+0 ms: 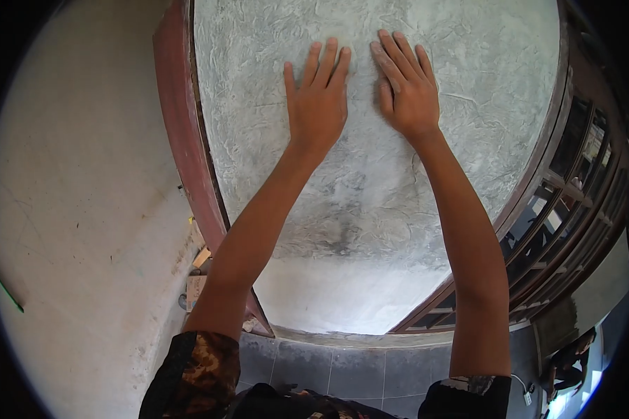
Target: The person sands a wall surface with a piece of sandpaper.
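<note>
Both arms reach up against a grey-green wall panel (pixel 370 195) with a rough, wrinkled plaster-like surface. My left hand (pixel 318 105) lies flat on it, palm down, fingers spread. To its right, my right hand (pixel 409 94) rests flat on the same surface, its fingers stretched out and closer together. Pale dust or residue shows on the right hand's fingers. Neither hand holds anything that I can see; the palms are hidden. Below the hands the surface has darker patches, and a smoother, paler band (pixel 335 293) runs along the bottom.
A reddish-brown wooden frame (pixel 182 112) edges the panel at left, beside a pale wall (pixel 77 174). Dark wooden framed windows (pixel 552 202) stand at right. Grey floor tiles (pixel 360 370) lie below. A small carton (pixel 196 288) is at lower left, a white power strip (pixel 527 398) at lower right.
</note>
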Tool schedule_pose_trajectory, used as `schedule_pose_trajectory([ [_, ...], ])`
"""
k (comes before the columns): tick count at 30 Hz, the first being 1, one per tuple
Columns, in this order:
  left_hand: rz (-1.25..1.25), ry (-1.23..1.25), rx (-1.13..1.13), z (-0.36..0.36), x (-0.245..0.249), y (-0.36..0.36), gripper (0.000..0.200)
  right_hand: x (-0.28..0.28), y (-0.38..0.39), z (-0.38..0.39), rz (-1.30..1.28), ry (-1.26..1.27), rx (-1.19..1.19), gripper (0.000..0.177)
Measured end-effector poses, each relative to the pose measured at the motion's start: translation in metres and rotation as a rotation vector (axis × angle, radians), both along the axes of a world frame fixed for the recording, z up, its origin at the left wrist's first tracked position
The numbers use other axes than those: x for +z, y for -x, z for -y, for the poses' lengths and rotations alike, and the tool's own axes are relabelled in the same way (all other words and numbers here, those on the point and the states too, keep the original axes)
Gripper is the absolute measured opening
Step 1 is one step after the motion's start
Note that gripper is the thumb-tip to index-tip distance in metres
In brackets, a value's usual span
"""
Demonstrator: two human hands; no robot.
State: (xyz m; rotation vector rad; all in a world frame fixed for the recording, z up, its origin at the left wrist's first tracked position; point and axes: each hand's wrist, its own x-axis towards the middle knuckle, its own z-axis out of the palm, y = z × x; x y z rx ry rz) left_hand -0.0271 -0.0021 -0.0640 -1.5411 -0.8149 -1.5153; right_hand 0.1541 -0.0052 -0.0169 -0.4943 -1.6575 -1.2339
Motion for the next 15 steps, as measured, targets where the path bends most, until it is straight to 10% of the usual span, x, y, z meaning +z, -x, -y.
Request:
schedule_pose_trajectory([
  [2, -0.018, 0.140, 0.112, -0.002, -0.075, 0.002, 0.050, -0.001, 0.000, 0.000, 0.006, 0.000, 0.009, 0.054],
  [8, 0.004, -0.097, 0.082, -0.005, 0.063, -0.003, 0.050, -0.001, 0.000, -0.001, -0.005, 0.006, -0.014, 0.055],
  [15, 0.003, 0.100, 0.167, 0.000, -0.060, -0.003, 0.050, -0.001, 0.000, -0.001, -0.004, -0.001, 0.011, 0.054],
])
